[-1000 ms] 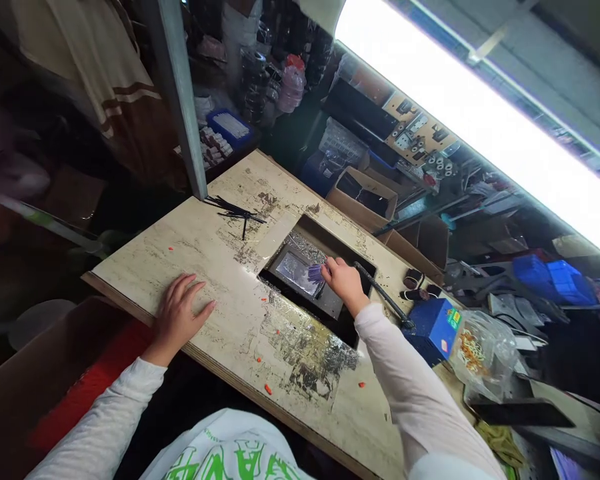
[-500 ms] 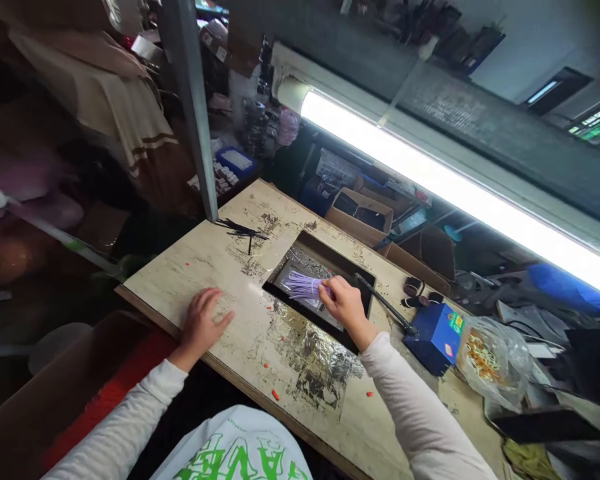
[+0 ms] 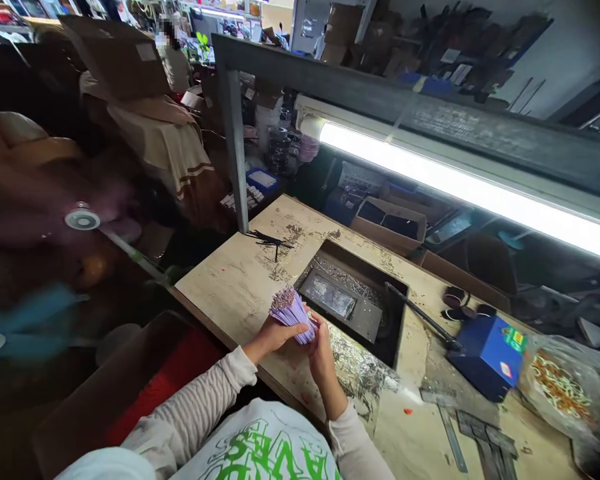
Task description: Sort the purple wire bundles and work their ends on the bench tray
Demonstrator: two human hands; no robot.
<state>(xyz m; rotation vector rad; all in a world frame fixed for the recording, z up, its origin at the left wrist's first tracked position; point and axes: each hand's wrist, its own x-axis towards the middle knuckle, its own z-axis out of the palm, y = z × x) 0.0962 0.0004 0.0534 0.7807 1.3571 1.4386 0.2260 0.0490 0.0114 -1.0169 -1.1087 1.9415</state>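
Note:
A bundle of thin purple wires is held over the near part of the table, its copper-coloured ends fanned up and to the left. My left hand is closed around the bundle, thumb across its front. At the lower right end of the bundle, my right hand has its fingers closed against the wires; its fingertips are partly hidden. Beyond both hands lies a dark sunken recess in the tabletop, with a shiny rectangular pan inside it.
Black strips lie at the table's far left corner. A dark rod reaches from the recess to a blue box. Right of it sits a plastic bag of small pieces. A lit tube lamp hangs above; a fan stands left.
The wire bundle has come out from above the recess towards my body. My left hand has left the tabletop and now grips it, with my right hand beside it. The view has shifted.

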